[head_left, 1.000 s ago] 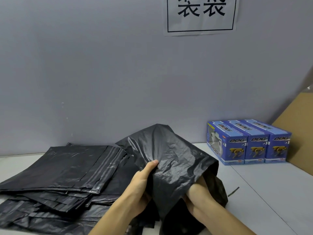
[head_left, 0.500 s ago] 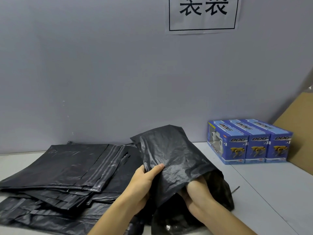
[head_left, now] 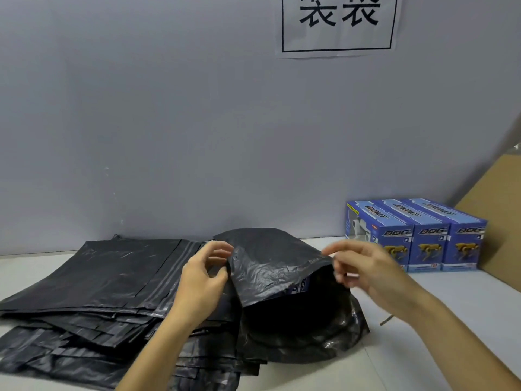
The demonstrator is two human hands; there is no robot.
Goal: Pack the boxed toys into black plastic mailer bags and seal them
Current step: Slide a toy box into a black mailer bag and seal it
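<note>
**Get the box seated before you fold the flap**

Nearest, the mailer bag (head_left: 276, 266) lies on the table (head_left: 465, 300) with a blue toy box (head_left: 300, 285) just peeking out of its mouth. Left hand (head_left: 203, 275) pinches the bag's left edge; right hand (head_left: 363, 266) sits at the right edge with fingers loosely spread, contact too blurred to call. I'd push the box deep, flatten the slack, then seal. Left, the spare bag stack (head_left: 112, 277); farther back, three boxed toys (head_left: 417, 235) wait.
</note>
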